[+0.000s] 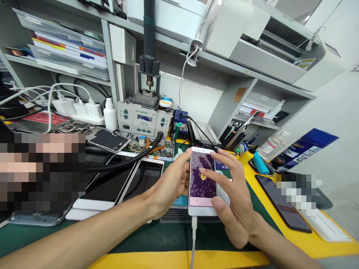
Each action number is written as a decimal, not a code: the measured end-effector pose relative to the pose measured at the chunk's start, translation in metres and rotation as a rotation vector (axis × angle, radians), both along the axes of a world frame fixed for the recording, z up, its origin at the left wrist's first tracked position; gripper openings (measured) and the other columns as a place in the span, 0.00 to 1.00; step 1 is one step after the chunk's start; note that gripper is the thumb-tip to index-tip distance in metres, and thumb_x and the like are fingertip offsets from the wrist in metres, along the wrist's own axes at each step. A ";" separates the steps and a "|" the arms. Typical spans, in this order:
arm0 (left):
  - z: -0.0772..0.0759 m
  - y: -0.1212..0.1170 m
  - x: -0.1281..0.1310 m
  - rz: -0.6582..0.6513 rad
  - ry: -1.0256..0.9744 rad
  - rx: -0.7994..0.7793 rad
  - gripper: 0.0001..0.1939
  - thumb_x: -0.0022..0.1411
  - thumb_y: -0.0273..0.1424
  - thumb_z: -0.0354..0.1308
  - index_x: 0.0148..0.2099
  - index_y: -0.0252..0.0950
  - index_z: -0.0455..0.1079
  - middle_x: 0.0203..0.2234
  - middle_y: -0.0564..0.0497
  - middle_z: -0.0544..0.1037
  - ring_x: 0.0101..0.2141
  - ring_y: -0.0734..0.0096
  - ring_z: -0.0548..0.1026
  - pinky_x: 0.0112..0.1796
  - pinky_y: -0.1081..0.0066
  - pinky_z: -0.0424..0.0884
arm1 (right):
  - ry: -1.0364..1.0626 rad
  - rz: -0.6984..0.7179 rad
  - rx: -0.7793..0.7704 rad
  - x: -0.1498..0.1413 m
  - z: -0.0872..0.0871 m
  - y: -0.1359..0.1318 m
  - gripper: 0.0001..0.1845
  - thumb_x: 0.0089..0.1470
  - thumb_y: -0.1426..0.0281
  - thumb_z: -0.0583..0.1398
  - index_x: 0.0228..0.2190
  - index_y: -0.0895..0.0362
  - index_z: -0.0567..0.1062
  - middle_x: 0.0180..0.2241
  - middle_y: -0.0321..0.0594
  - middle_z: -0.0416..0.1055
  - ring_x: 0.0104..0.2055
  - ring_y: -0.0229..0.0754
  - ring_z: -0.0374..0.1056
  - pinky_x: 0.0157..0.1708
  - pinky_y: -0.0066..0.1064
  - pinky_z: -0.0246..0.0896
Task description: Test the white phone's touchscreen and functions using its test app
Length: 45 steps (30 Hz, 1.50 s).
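Note:
A white smartphone (200, 201) is held upright in front of me, its screen lit with a purple patterned picture and a pink strip at the bottom. My left hand (176, 173) grips it along the left edge, fingers behind it. A white charging cable (194, 228) is plugged into its lower end. My right hand (235, 194) is at the phone's right side with its fingers spread; the index finger reaches over the screen and the thumb is near the lower right corner. Whether the fingertip touches the glass I cannot tell.
Several phones, including a dark one (108, 183), lie on the left. Behind stand a hot-air rework station (143, 119) with a black hose, a white bottle (110, 114) and plugged chargers (81, 108). Another black phone (283, 203) rests at right, near a tool holder (232, 136).

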<state>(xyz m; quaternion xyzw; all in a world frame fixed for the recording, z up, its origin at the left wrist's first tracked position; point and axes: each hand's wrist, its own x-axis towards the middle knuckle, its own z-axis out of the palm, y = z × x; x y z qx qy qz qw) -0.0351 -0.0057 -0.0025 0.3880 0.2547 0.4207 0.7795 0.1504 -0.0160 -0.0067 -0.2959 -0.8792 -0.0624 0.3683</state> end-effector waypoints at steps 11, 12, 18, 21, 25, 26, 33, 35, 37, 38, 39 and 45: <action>0.000 0.000 0.001 -0.004 -0.029 -0.004 0.33 0.66 0.54 0.43 0.56 0.36 0.72 0.42 0.43 0.80 0.42 0.58 0.75 0.41 0.66 0.67 | -0.107 0.026 -0.006 -0.002 -0.004 0.004 0.23 0.55 0.68 0.54 0.52 0.57 0.72 0.63 0.50 0.52 0.68 0.61 0.45 0.63 0.63 0.42; 0.000 0.000 0.000 -0.004 -0.028 -0.008 0.32 0.66 0.54 0.43 0.56 0.36 0.72 0.42 0.43 0.80 0.42 0.58 0.75 0.41 0.66 0.67 | -0.109 0.028 -0.009 -0.002 -0.003 0.003 0.24 0.55 0.68 0.54 0.52 0.57 0.72 0.63 0.50 0.52 0.68 0.61 0.44 0.64 0.63 0.42; 0.001 -0.001 0.000 0.002 0.021 -0.007 0.33 0.66 0.55 0.43 0.56 0.36 0.73 0.41 0.43 0.80 0.41 0.59 0.74 0.38 0.67 0.66 | -0.025 -0.011 -0.013 0.000 -0.002 0.001 0.23 0.55 0.67 0.53 0.50 0.60 0.72 0.61 0.53 0.55 0.68 0.60 0.47 0.63 0.61 0.45; 0.003 -0.002 0.000 0.002 0.017 -0.017 0.33 0.66 0.54 0.42 0.57 0.36 0.71 0.40 0.43 0.80 0.40 0.59 0.75 0.37 0.67 0.67 | -0.018 -0.004 -0.023 0.001 -0.003 0.001 0.21 0.55 0.68 0.53 0.49 0.60 0.72 0.60 0.52 0.57 0.67 0.60 0.48 0.63 0.61 0.45; 0.004 -0.002 0.001 0.000 0.017 -0.018 0.33 0.67 0.53 0.42 0.59 0.36 0.69 0.39 0.43 0.81 0.40 0.59 0.76 0.36 0.67 0.67 | -0.023 -0.006 -0.028 0.000 -0.004 0.002 0.20 0.55 0.69 0.53 0.48 0.59 0.73 0.60 0.51 0.58 0.67 0.59 0.48 0.63 0.60 0.46; 0.004 -0.002 0.001 -0.003 0.015 -0.014 0.33 0.67 0.54 0.42 0.60 0.36 0.69 0.39 0.43 0.81 0.40 0.59 0.76 0.35 0.67 0.67 | -0.023 -0.009 -0.027 0.000 -0.004 0.002 0.20 0.55 0.69 0.53 0.48 0.59 0.73 0.59 0.51 0.58 0.67 0.59 0.48 0.63 0.60 0.46; 0.002 -0.001 0.000 -0.005 0.017 -0.011 0.33 0.66 0.54 0.43 0.59 0.36 0.70 0.39 0.44 0.81 0.40 0.59 0.76 0.36 0.67 0.67 | -0.029 -0.019 -0.028 0.000 -0.004 0.003 0.22 0.56 0.68 0.52 0.51 0.59 0.71 0.60 0.51 0.57 0.67 0.59 0.48 0.63 0.61 0.46; 0.002 -0.001 0.000 -0.010 0.013 -0.005 0.34 0.66 0.55 0.43 0.58 0.36 0.71 0.39 0.44 0.81 0.40 0.59 0.76 0.37 0.66 0.67 | -0.041 -0.046 -0.037 0.000 -0.005 0.004 0.24 0.56 0.67 0.52 0.53 0.58 0.70 0.61 0.50 0.55 0.67 0.59 0.47 0.63 0.61 0.45; 0.003 -0.002 0.000 -0.017 0.012 -0.005 0.34 0.65 0.55 0.43 0.57 0.36 0.71 0.40 0.44 0.81 0.40 0.59 0.76 0.38 0.66 0.67 | -0.058 -0.073 -0.051 0.000 -0.005 0.006 0.25 0.57 0.65 0.52 0.55 0.57 0.69 0.62 0.49 0.54 0.67 0.59 0.47 0.63 0.62 0.44; 0.003 -0.002 0.000 -0.017 0.014 -0.008 0.34 0.65 0.55 0.43 0.57 0.36 0.71 0.40 0.44 0.81 0.40 0.59 0.76 0.38 0.66 0.67 | -0.062 -0.081 -0.055 0.000 -0.005 0.006 0.25 0.57 0.65 0.52 0.55 0.56 0.69 0.63 0.49 0.53 0.67 0.59 0.47 0.63 0.62 0.44; 0.003 -0.002 0.000 -0.015 0.016 -0.013 0.34 0.66 0.55 0.43 0.57 0.36 0.71 0.40 0.44 0.81 0.40 0.59 0.76 0.38 0.66 0.67 | -0.056 -0.078 -0.051 0.000 -0.004 0.006 0.25 0.57 0.66 0.52 0.55 0.56 0.69 0.63 0.49 0.54 0.67 0.60 0.47 0.63 0.63 0.45; 0.002 -0.001 0.000 -0.022 -0.001 -0.024 0.35 0.65 0.55 0.43 0.57 0.34 0.71 0.40 0.42 0.80 0.41 0.58 0.76 0.38 0.65 0.67 | 0.037 0.088 0.056 0.002 0.002 -0.005 0.19 0.51 0.72 0.53 0.40 0.54 0.80 0.57 0.46 0.64 0.63 0.62 0.55 0.57 0.64 0.53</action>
